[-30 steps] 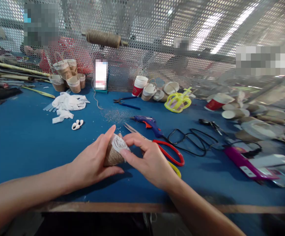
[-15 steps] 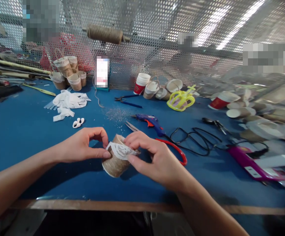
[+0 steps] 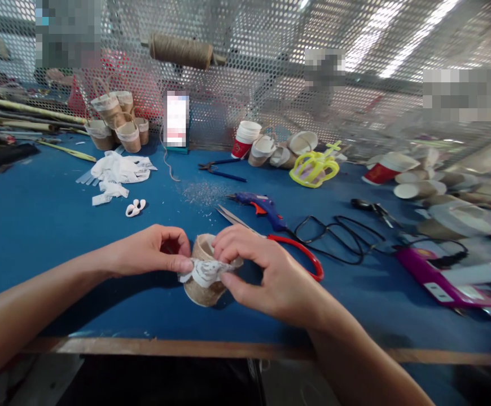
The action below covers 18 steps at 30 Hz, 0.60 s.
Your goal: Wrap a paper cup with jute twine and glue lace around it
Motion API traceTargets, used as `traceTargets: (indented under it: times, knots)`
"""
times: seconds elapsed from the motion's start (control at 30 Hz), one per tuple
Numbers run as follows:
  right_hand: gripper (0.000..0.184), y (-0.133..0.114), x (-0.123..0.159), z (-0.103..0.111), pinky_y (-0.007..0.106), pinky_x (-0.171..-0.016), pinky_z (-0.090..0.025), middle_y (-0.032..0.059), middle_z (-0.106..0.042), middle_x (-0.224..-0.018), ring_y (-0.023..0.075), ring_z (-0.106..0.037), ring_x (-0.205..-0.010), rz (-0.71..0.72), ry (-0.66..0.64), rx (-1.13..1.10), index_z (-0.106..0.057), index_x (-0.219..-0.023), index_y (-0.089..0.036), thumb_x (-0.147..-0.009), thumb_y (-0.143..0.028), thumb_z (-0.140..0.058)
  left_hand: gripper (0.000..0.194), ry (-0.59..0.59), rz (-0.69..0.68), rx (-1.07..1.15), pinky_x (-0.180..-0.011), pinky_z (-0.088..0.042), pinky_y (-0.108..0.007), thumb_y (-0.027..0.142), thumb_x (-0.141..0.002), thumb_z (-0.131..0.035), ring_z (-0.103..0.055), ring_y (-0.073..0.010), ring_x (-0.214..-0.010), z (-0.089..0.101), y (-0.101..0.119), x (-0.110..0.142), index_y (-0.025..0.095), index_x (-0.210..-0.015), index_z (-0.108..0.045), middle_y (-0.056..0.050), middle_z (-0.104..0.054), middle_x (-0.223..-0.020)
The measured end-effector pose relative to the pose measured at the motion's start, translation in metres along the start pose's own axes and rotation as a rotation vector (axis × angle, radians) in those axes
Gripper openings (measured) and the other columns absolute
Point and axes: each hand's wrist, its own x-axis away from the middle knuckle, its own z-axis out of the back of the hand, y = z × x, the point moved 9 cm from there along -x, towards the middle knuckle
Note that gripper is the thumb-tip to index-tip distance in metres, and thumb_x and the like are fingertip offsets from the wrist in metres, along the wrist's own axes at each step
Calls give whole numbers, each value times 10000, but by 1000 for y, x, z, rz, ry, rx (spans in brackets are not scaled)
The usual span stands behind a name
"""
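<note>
A cup wrapped in brown twine (image 3: 205, 294) stands slightly tilted on the blue table near its front edge. Across its front runs a strip of white lace (image 3: 206, 272). My left hand (image 3: 161, 251) pinches the left end of the lace between thumb and fingers. On the other side, my right hand (image 3: 254, 262) closes its thumb and fingers on the lace's right end, beside the cup's rim. Just beyond my right hand lie scissors with red handles (image 3: 300, 254), their blades partly hidden by the fingers.
A blue glue gun (image 3: 262, 207) with a looped black cord lies past the scissors. Farther back are pliers (image 3: 224, 169), a yellow crown-shaped frame (image 3: 314, 168) and white lace scraps (image 3: 121, 169). Twine-covered buckets (image 3: 127, 137) stand at back left; a purple device (image 3: 435, 276) lies right.
My left hand has drawn the lace's left end away from the cup, so the strip now stretches lower and straighter across the front. The cup sits more upright.
</note>
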Motion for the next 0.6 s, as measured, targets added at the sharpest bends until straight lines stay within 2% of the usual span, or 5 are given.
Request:
traceTargets:
  times: [0.13,0.3,0.47,0.6]
  knots:
    - [140,0,-1,2,337,-751,-468,26,-572,-803,162,-535,-829,6,4,11,-494,-761,-209,-734,-80,-540,201,-25,-19,-6,-606,-361,-228,265,-691,-660,-445,-89,-603,-3,2,-1,136,-685,-505,38,-510,-643]
    - [139,0,-2,1,338,-750,-464,27,-569,-772,165,-537,-821,-7,-6,40,-497,-743,-196,-723,-63,-532,212,-36,-52,-110,-568,-351,-206,269,-727,-638,-425,-78,-581,0,12,6,139,-652,-488,41,-502,-620]
    - [156,0,-2,-2,341,-746,-462,30,-583,-783,171,-531,-823,-12,-32,57,-498,-716,-204,-697,-54,-535,174,-68,-59,22,-547,-373,-192,232,-749,-608,-476,-75,-589,-3,24,17,163,-745,-448,33,-529,-675]
    - [158,-1,-3,-3,354,-750,-461,24,-575,-740,168,-520,-782,-16,-37,59,-488,-690,-206,-688,-54,-534,171,-34,-67,-19,-515,-351,-186,247,-740,-602,-439,-73,-569,-6,31,19,170,-839,-486,38,-501,-682]
